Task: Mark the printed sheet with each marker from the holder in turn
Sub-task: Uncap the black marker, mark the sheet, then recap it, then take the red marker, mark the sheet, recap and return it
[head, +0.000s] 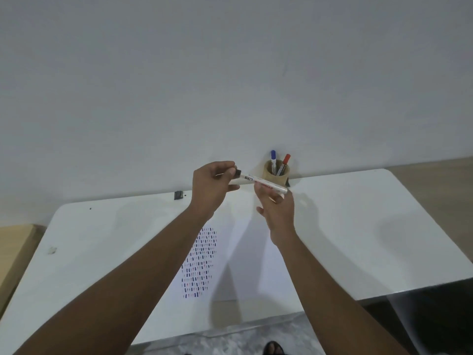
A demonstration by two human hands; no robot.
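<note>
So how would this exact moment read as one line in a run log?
left hand: fingers on black cap | right hand: holds marker barrel | holder: blue, red markers inside | sheet: rows of marks

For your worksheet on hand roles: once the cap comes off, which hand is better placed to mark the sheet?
Right hand: it holds the white marker's barrel, while the left hand pinches only its black cap.
</note>
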